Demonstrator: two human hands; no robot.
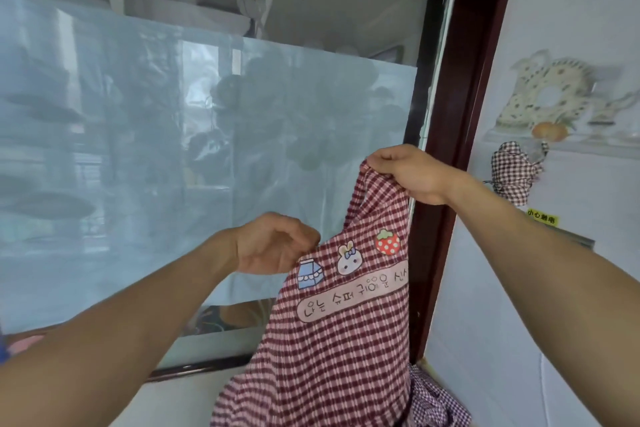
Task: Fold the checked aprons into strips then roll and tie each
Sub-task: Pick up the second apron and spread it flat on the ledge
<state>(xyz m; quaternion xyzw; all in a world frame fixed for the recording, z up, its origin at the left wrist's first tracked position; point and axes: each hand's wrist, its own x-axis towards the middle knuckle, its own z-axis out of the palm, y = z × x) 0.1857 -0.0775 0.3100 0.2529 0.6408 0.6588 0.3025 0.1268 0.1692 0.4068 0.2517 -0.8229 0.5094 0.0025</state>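
3 checked aprons: held (332, 340), rolled on wall (514, 177), heaped (436, 399); 2 hands.

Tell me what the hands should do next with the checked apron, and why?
Probably lay it down flat. The right hand pinches the apron by its top corner and the left hand holds the bib edge beside the milk carton picture, so it hangs in the air, unfolded. Folding a strip likely needs it spread out first.
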